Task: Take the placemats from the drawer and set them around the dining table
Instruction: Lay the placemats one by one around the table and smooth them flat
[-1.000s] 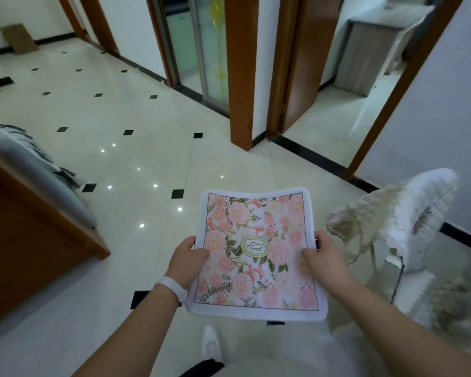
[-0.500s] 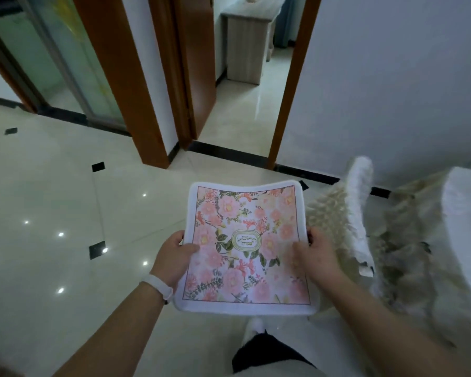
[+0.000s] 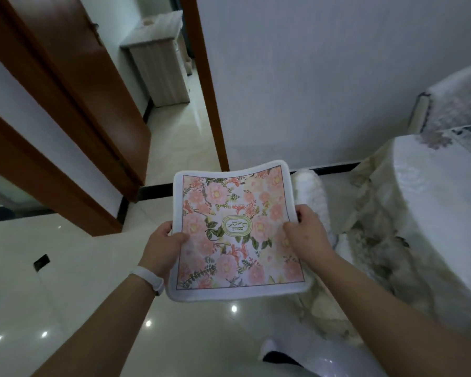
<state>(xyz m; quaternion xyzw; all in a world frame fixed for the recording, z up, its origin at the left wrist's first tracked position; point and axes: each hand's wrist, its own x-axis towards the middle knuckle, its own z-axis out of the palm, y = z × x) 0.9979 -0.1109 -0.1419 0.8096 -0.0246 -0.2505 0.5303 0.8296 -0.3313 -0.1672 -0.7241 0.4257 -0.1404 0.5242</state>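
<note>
- Since a moment ago, the dining table [image 3: 430,186] has come into view at far right.
- Our left hand [image 3: 162,247] and right hand [image 3: 306,236] grasp the floral placemat [image 3: 238,229] by its side edges, level above the floor, long axis running near to far.

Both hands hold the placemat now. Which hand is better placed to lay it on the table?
Probably the right hand. It grips the placemat on the edge nearer the table, which stands to the person's right. The left hand holds the far edge, over the open floor.
</note>
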